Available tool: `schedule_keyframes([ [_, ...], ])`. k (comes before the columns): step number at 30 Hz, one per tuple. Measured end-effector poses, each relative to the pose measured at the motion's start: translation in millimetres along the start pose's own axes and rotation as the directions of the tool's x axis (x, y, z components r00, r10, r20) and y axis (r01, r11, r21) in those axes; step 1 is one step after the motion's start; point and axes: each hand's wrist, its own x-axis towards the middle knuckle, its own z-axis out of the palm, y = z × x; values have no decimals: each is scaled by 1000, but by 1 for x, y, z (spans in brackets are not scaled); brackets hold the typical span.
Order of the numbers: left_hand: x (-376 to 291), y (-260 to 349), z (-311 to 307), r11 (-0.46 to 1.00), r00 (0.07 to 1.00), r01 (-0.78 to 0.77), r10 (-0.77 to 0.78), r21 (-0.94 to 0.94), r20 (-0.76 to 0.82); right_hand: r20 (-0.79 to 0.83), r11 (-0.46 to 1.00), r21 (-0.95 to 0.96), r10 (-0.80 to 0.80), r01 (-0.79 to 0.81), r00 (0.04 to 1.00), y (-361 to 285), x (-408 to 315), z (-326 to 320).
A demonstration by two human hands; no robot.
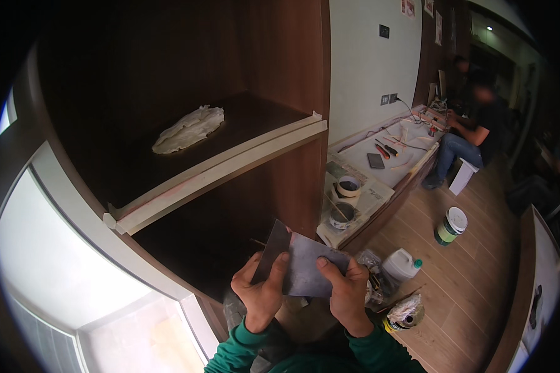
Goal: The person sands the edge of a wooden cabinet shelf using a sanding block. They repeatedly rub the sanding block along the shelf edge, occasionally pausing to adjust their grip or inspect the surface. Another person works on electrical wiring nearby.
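Observation:
A grey, flat sheet (308,265), probably a spreader or abrasive sheet, is held between both hands above my lap. My left hand (263,289) pinches its darker left part, thumb on top. On the lighter right part, my right hand (350,289) has its thumb on the face and fingers beneath. Ahead is a dark wooden shelf (242,116) whose front edge carries pale masking tape (228,172) with reddish smears. A crumpled whitish cloth or paper (189,129) lies on that shelf.
Right of the cabinet, a covered ledge holds an open tin (342,215) with a stick, a tape roll (348,186) and a dark pad (375,161). A white jug (401,265) and a lidded bucket (451,226) stand on the floor. A seated person (471,135) works farther back.

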Motion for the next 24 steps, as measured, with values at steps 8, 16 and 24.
schedule_keyframes([
  [8, 2, -4, -19, 995, 992, -77, 70, 65, 104, 59, 995, 67, 64, -68, 996, 4, 10, 6],
  [16, 29, 2, -132, 977, 993, 110, -100, 183, -59, 132, 930, 347, 76, -118, 988, -28, 47, 6],
  [24, 54, -10, -198, 979, 999, -15, 9, 203, 31, 588, 654, -292, -453, 698, 670, -45, 72, 84],
])
